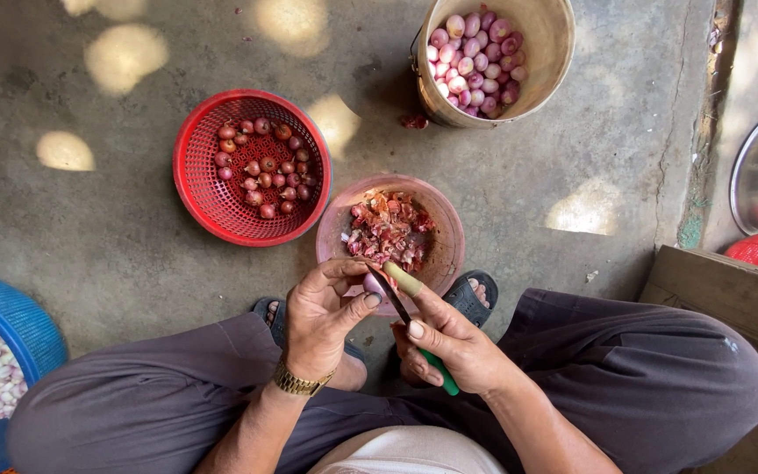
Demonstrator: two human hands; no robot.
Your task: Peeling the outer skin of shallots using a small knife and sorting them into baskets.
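— Where's everything, taking the pink bowl (449,230) of peelings as centre?

— Beige bucket (547,53) of peeled shallots beyond it, red basket (199,189) to its left. At its near rim, the left hand (322,320) pinches a shallot (372,284); the right hand (458,342) clenches a green-handled knife (410,320).

— Advice?

— Shallow cuts, I'd say, blade clear of the thumb.

shallot (372,284): small, purple, half-peeled | knife (414,329): green handle, blade on shallot
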